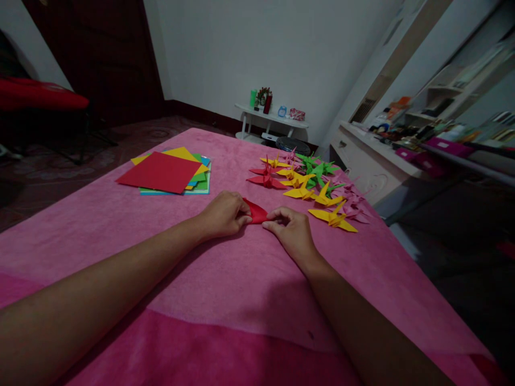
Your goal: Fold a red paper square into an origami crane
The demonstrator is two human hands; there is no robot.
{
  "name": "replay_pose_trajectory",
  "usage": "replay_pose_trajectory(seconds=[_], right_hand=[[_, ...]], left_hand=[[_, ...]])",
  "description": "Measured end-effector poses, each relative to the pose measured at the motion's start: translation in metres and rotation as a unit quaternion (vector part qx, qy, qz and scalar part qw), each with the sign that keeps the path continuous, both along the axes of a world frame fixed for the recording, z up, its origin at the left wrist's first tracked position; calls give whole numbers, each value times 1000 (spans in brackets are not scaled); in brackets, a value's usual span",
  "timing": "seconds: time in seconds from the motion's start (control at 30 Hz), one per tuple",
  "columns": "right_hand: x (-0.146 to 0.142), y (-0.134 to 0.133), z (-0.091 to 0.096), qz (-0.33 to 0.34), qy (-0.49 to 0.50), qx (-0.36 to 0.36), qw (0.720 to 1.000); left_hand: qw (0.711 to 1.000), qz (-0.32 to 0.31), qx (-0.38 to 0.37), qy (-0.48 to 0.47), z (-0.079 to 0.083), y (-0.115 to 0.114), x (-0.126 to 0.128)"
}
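Nearest is the pink cloth-covered surface (225, 279), with a deeper pink band (201, 354) along its near part. Beyond it, between the two hands, is a small folded piece of red paper (256, 210). The left hand (226, 214) has a narrow grip, thumb and fingers pinching the paper's left side; the right hand (293, 228) pinches its pointed right end.

The step looks like shaping a fold. To do it well, line up the edges before pressing, steady the left side, and run a thumb firmly outward to the tip without twisting it. The hidden layers cannot be judged from here.

Just beyond the right hand lies a yellow folded-paper crane (333, 219), with green paper cranes (317, 170) farther back. Farther off to the left, a flat red paper square (161, 171) tops loose coloured sheets. A white stand (273, 117) is by the wall.
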State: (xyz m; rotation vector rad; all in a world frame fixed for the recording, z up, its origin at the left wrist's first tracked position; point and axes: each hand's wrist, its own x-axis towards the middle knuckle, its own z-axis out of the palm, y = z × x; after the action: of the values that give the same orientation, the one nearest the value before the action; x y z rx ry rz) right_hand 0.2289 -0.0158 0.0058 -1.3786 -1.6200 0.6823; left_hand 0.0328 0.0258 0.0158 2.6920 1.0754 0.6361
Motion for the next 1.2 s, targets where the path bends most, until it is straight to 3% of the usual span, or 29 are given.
replay_pose_trajectory(seconds=[0.7, 1.2], right_hand=[[-1, 3, -2, -25, -54, 33, 998], [2, 5, -6, 77, -135, 68, 986]], left_hand=[[999, 24, -33, -13, 1, -3, -1], [999, 44, -16, 18, 4, -4, 1]])
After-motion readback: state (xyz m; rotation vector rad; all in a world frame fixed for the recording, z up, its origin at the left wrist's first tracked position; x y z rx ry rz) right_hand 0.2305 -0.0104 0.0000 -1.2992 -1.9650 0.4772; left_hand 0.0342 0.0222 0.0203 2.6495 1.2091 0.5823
